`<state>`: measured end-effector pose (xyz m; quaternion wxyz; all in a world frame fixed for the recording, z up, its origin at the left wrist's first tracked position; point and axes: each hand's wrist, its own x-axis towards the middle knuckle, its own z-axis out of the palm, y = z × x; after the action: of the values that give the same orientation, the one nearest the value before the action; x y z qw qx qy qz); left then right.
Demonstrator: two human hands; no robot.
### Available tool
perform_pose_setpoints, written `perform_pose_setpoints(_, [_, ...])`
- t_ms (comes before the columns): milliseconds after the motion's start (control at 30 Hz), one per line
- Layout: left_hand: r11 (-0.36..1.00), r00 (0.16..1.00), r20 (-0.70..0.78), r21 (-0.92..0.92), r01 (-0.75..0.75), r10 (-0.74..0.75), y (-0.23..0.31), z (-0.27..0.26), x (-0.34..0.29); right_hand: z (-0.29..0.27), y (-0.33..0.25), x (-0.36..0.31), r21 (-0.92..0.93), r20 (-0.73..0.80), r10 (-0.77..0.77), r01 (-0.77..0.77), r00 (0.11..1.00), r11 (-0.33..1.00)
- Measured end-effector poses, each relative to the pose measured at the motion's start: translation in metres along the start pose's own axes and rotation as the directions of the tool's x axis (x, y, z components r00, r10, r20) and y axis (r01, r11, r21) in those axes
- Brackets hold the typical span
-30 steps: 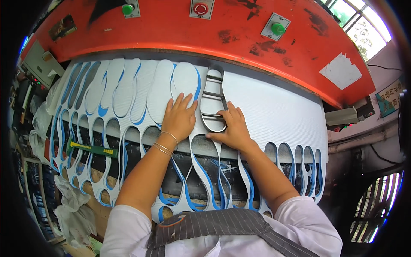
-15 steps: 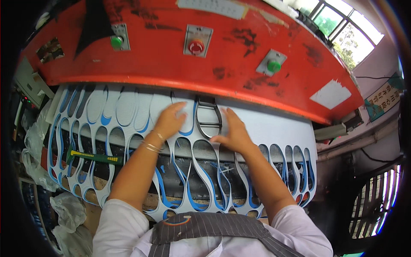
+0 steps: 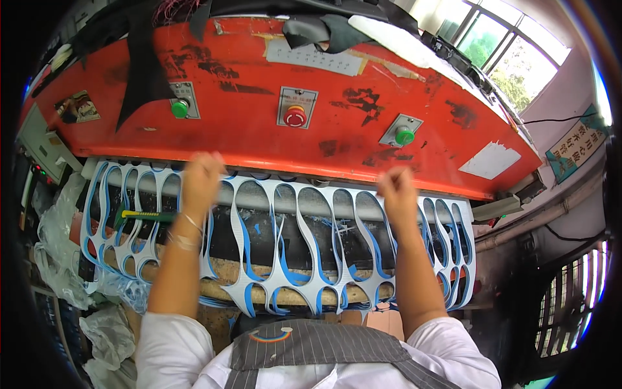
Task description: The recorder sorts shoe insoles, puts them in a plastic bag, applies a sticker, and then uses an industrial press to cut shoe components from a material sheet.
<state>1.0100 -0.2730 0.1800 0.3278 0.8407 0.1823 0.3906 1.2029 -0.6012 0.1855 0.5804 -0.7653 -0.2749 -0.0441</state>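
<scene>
Left hand (image 3: 202, 183) near one green button (image 3: 180, 108), right hand (image 3: 398, 191) below another (image 3: 404, 135); both look empty, fingers (image 3: 397, 175) too blurred to tell. Perforated white-blue sheet (image 3: 316, 285) below red panel (image 3: 246, 139), seemingly needing no grip because tabletop (image 3: 253, 194) bears it.

The left hand (image 3: 202, 181) and right hand (image 3: 399, 189) have spread apart; the red panel (image 3: 240, 133) hides more white sheet (image 3: 317, 283).

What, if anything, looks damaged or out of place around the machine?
The red panel has dark scuffs and a ragged-edged white patch. A pointed black scrap dangles over its left side. A green-and-yellow tool lies among the left strips of the cut-out sheet, seemingly stray.
</scene>
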Motion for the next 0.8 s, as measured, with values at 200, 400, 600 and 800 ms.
perform_pose_setpoints(200, [0.997,0.750,0.661,-0.065,0.045,0.009,0.079,0.036,-0.163,-0.024,-0.017,-0.131,-0.405,0.800,0.282,0.131,0.530,0.905])
perform_pose_setpoints(400, [0.947,0.832,0.535,0.165,-0.274,0.147,0.090,0.059,-0.191,0.004,-0.003,-0.173,-0.522,0.691,0.073,0.426,0.720,0.739])
perform_pose_setpoints(600, [0.926,0.879,0.469,0.287,-0.246,0.088,0.094,0.063,-0.174,0.019,0.000,-0.156,-0.509,0.634,-0.024,0.441,0.773,0.739])
perform_pose_setpoints(800, [0.932,0.874,0.472,0.253,-0.260,0.115,0.088,0.052,-0.172,0.020,-0.003,-0.165,-0.534,0.716,0.056,0.494,0.696,0.686])
